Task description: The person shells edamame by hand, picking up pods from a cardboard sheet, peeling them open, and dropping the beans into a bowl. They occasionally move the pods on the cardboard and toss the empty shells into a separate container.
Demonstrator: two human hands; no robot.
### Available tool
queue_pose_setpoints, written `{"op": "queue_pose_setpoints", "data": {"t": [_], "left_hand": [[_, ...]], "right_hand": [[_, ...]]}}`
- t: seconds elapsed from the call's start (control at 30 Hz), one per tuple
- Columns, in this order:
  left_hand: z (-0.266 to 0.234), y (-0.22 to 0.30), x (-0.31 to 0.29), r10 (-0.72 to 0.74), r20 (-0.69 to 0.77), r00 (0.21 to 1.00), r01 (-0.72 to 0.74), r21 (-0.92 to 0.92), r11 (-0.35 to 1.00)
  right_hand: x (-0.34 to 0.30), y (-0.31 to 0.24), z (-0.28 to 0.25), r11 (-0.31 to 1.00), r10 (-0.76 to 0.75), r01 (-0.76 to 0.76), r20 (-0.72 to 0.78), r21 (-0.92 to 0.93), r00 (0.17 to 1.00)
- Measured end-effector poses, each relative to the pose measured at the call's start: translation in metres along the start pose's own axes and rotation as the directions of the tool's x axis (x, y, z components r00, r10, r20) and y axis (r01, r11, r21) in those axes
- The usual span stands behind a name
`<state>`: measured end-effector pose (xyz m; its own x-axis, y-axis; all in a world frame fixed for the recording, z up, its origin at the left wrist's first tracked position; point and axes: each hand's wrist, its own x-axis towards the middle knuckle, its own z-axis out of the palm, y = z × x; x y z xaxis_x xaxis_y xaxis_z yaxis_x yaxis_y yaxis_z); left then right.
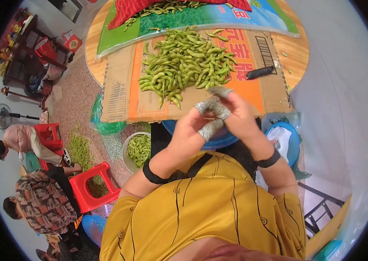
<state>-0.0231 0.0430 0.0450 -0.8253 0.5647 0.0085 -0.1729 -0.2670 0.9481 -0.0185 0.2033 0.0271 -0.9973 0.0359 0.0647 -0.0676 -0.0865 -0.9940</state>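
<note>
My left hand [186,132] and my right hand [239,117] meet in front of the cardboard's near edge, over a blue basin [218,141]. Grey wrappings cover several fingertips. The fingers of both hands are bent in and pressed close together; whatever lies between them is too small or hidden to make out. Just beyond the hands, a heap of green soybean pods [188,61] is spread on the flattened cardboard [123,98]. To the right of the heap lies a small black elongated object [260,72].
A red mesh bag [125,13] of pods rests on a green-blue plastic sheet [279,19] across the round wooden table [299,56]. At left stand a bowl of pods [138,150], a red stool [92,187] and two seated people [44,202]. A blue tub [294,145] is at right.
</note>
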Motion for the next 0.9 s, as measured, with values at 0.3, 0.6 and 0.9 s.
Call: {"op": "queue_pose_setpoints", "data": {"t": [0.3,0.6,0.9], "left_hand": [[-0.041,0.011,0.074,0.593,-0.005,0.805,0.056,0.996,-0.067],[-0.039,0.0,0.078,0.617,0.089,0.782,0.012,0.987,-0.159],[-0.046,-0.007,0.075,0.596,0.1,0.797,0.042,0.975,-0.219]], "right_hand": [[0.059,-0.016,-0.134,-0.07,-0.408,0.268,0.272,-0.961,0.872],[0.041,-0.032,-0.122,0.194,-0.118,0.213,0.193,-0.958,0.974],[0.0,-0.041,-0.089,0.849,0.125,-0.093,0.026,-0.52,0.992]]}}
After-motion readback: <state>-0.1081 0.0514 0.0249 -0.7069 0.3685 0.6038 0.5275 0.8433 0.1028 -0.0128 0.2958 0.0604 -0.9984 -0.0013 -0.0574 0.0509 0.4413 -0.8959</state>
